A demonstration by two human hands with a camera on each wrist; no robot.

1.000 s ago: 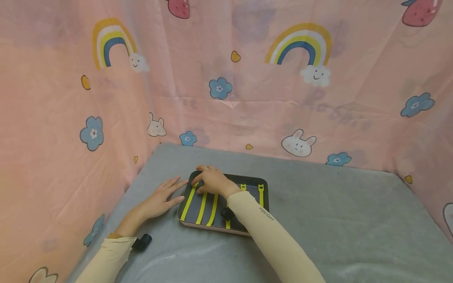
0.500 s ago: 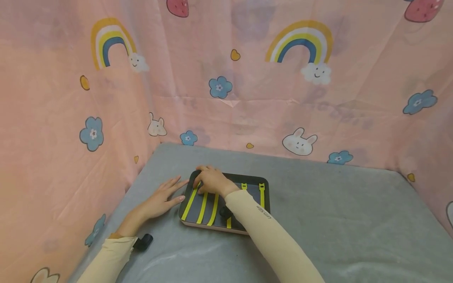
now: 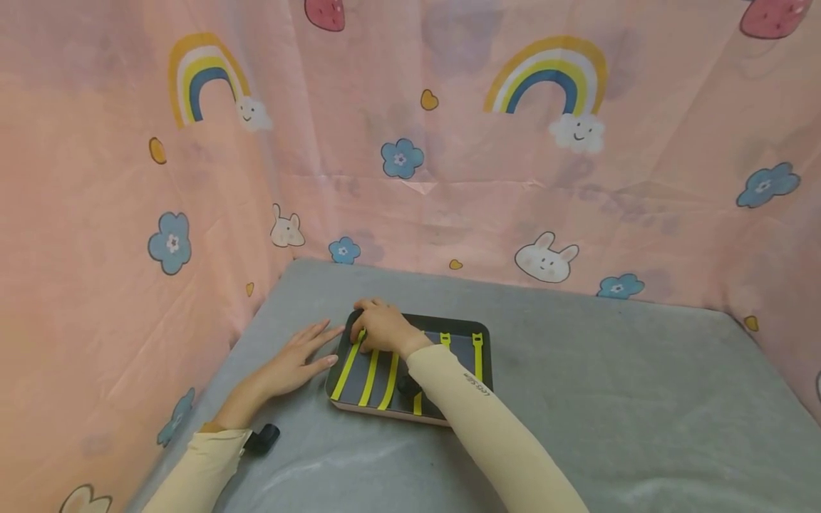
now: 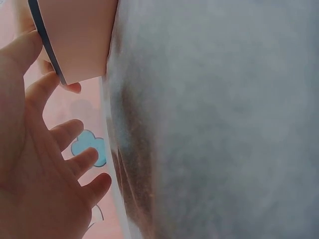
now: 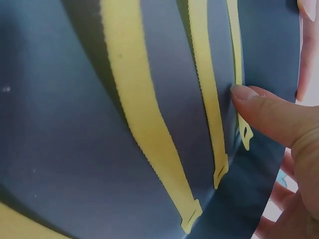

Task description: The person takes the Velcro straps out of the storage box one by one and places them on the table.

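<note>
A shallow rectangular baking pan (image 3: 391, 415), dark inside and pinkish outside, lies on the grey cloth. Several yellow hook-and-loop cable ties (image 3: 388, 385) run side by side across its inside, slotted heads toward the far wall. My right hand (image 3: 383, 329) reaches over the far left corner and pinches the leftmost cable tie (image 5: 235, 45) near its head, thumb and index finger at it; the other fingers hang outside the wall. Fingers spread, my left hand (image 3: 298, 360) touches the pan's left side with thumb and index fingertips; the left wrist view shows them at the dark rim (image 4: 46, 45).
Grey cloth (image 3: 590, 399) covers the table around the pan. A pink printed curtain (image 3: 449, 221) hangs along the back and both sides, closest on the left. A black wrist camera (image 3: 263, 438) sits on the left wrist; my right forearm (image 3: 487, 413) covers part of the pan's front right.
The head of the leftmost cable tie now shows more between my right fingers, which have shifted only slightly. My left hand and the pan stay in place.
</note>
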